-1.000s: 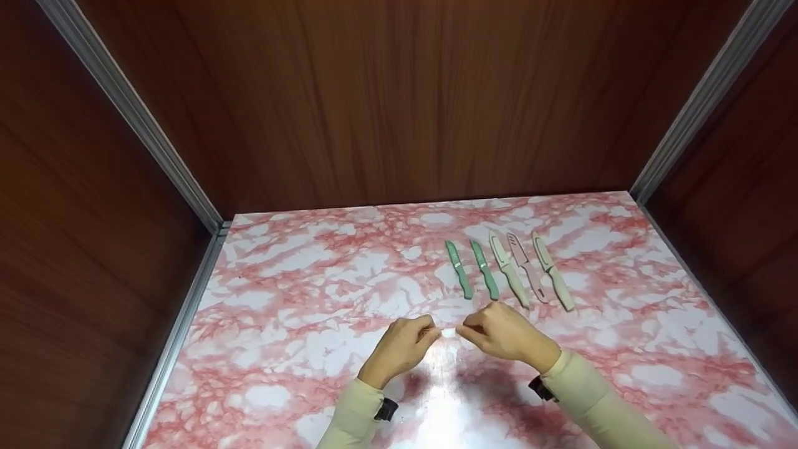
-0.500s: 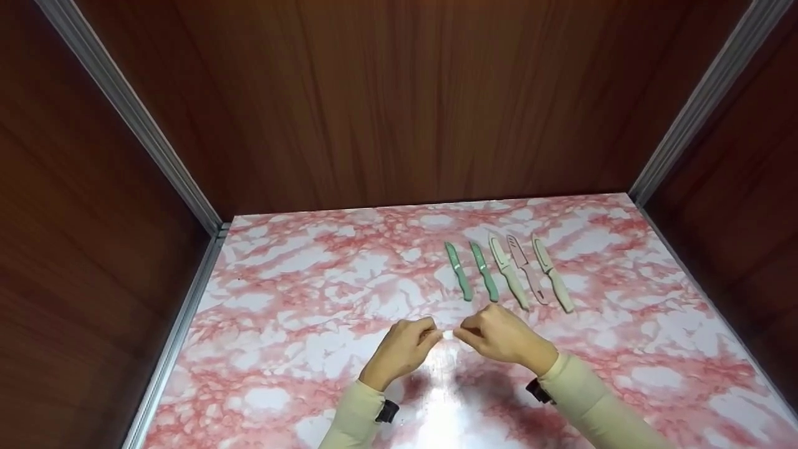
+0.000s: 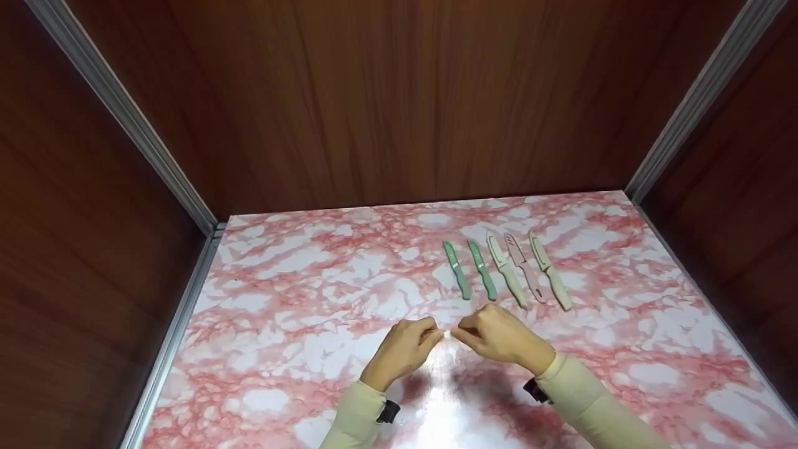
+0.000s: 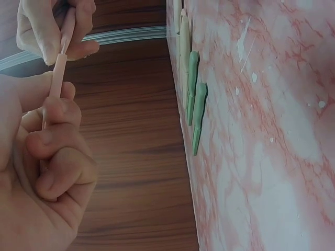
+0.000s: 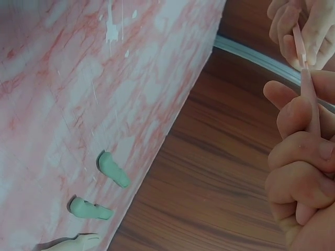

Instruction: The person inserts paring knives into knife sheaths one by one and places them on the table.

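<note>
Both hands hold a pink knife above the near middle of the table. My left hand grips its slim pink sheath, fingers curled around it in the left wrist view. The pink handle is in my right hand, with fingers wrapped along it. Handle and sheath line up end to end, and a short pale section shows between the fingertips. Most of the knife is hidden inside the hands.
Beyond the hands, a row of knives lies on the pink marbled table: two green knives, two cream knives and a pink knife between the cream ones. Brown wood-grain panels with metal edge strips enclose the table.
My hands have drawn slightly closer together, and the pale section between the fingertips has become shorter. The row of knives lies as before.
</note>
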{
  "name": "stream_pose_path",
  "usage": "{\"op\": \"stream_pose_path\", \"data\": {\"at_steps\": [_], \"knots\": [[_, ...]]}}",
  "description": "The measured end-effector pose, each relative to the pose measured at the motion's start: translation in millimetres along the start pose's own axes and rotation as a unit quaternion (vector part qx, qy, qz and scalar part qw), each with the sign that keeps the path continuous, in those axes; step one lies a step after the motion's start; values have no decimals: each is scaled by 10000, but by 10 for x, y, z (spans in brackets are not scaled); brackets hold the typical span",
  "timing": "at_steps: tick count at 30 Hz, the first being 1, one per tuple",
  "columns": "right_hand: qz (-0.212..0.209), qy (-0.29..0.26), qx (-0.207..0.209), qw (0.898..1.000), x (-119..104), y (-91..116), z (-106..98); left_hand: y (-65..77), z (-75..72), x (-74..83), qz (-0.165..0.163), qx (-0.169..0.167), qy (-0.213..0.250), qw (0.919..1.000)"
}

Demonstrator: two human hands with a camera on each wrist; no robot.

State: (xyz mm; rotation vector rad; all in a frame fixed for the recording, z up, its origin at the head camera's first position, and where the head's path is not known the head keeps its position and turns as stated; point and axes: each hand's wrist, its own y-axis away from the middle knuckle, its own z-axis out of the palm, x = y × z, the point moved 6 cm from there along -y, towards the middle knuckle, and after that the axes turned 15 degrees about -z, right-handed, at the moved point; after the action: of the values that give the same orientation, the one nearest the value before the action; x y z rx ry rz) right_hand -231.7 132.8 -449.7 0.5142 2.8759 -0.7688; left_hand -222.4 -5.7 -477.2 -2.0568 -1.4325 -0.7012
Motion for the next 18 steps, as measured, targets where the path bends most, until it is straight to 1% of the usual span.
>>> {"op": "stream_pose_path", "data": {"at_steps": [3,7,11,18], "knots": [[-72,17,7,10000,7,-12,-7,-16,-1,16,21,31,-65,10000],[-220,-12,118,9997,2,-21,-26,-27,0,27,80,136,-77,9998],[-211,16,97,9997,21,-14,-9,-32,12,19,33,170,-130,9998],[-266,16,141,9995,46,11,-3,-50,61,35,-19,-5,-101,9999]]}}
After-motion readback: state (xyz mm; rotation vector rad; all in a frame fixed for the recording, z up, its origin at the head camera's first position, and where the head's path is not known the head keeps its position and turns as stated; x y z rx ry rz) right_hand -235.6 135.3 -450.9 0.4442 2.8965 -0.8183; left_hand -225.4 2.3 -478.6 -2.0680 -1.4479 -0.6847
